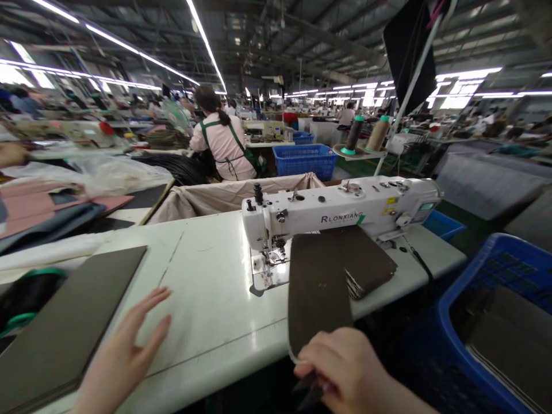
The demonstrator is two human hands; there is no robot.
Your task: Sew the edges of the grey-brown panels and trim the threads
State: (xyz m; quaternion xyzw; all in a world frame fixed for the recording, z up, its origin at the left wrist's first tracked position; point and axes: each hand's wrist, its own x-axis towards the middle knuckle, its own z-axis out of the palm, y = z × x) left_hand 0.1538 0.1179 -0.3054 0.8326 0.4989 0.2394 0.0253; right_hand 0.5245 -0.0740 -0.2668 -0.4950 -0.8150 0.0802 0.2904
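Note:
My right hand is closed on the near corner of a dark brown fabric panel, pinching it between thumb and fingers. A small dark pointed object also shows under those fingers; its kind is unclear. The panel stands tilted in front of a white sewing machine, right of its needle and presser foot. Behind it, a stack of brown panels lies on the machine bed side of the table. My left hand is open and slightly blurred, fingers apart over the pale tabletop, holding nothing.
A flat stack of brown panels lies at left, beside a black thread cone. At right stands a blue basket with brown pieces inside. Thread cones stand behind the machine. A co-worker sits beyond a cloth-lined bin.

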